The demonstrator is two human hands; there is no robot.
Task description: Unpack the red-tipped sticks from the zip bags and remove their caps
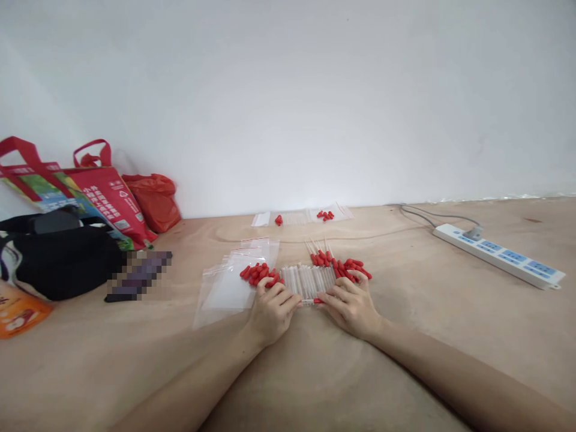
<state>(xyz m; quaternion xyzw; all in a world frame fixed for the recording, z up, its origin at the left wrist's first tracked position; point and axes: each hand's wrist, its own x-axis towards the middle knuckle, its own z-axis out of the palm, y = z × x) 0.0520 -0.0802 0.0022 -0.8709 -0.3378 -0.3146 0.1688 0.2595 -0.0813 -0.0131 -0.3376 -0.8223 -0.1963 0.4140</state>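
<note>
Between my fingertips lies a glass dropper (308, 302), held level. My left hand (275, 309) pinches its clear tube end, and my right hand (353, 304) grips the end with the red rubber bulb. Just beyond them a row of clear glass tubes (308, 279) rests on the table. A pile of red rubber bulbs (255, 273) sits by my left hand, partly covered by its fingers. More red bulbs (357, 265) lie past my right hand, beside several droppers with bulbs (321, 258) whose tubes point away from me.
Clear zip bags with white cards (229, 279) lie left of the tubes. Another bagged set (294, 218) is by the wall. A power strip (499, 255) with a cable is at right. Shopping bags (108, 198), a black bag (63, 258) and a pixelated dark object (141, 276) stand left.
</note>
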